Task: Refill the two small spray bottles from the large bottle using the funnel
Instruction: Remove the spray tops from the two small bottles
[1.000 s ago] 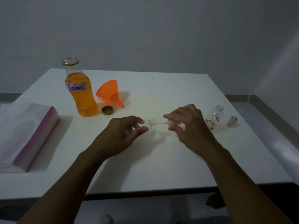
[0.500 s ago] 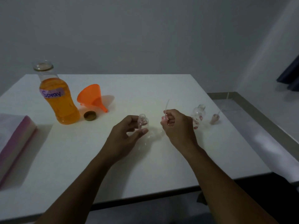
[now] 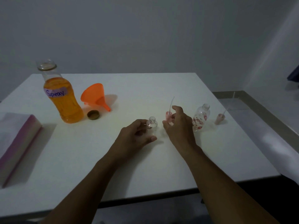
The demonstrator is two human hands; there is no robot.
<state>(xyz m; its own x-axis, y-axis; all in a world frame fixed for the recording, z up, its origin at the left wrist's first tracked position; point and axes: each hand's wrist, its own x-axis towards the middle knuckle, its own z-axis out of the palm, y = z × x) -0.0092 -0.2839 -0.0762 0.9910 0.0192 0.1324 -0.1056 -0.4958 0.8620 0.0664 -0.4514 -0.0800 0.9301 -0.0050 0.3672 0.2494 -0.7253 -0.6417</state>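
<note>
My left hand grips a small clear spray bottle, upright on the white table, neck open. My right hand has its fingertips loosely around a pink spray head just right of that bottle, its dip tube pointing up. A second small bottle with a red flower print stands open further right, and its spray head rests beside it. The large bottle of orange liquid labelled "Spray" stands uncapped at the back left. The orange funnel lies on its side next to it.
The large bottle's brown cap lies between the bottle and the funnel's spout. A pink-edged white stack sits at the table's left edge. The table's right edge runs close behind the second spray head, with floor beyond.
The spray head came out of the clear bottle, which my left hand turned upright. My right hand carried the head right and lowered it toward the table, fingers loosening. The camera swung right.
</note>
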